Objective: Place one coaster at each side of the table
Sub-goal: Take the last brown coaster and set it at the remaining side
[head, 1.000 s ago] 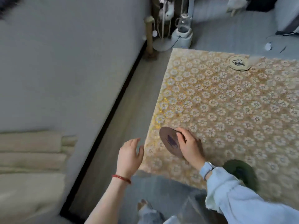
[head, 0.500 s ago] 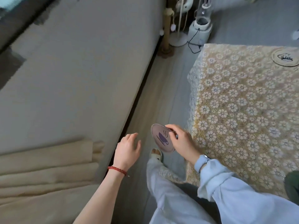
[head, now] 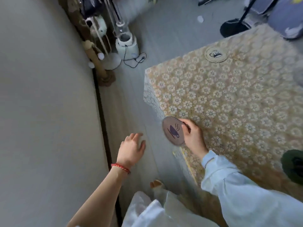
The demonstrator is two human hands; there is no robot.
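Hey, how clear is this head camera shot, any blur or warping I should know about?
Head view: soft motion blur throughout, worst at the edges, where the green coaster smears; wide-angle bending tilts the wall and table; light is even, no glare; the cup print on the brown coaster in the right hand stays readable.

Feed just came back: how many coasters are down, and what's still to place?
Two look placed: a cream coaster near the table's far edge and a dark green coaster at the near right. The right hand holds the brown cup-print coaster at the left edge, not yet flat. The left hand is empty. Any fourth side is out of view.
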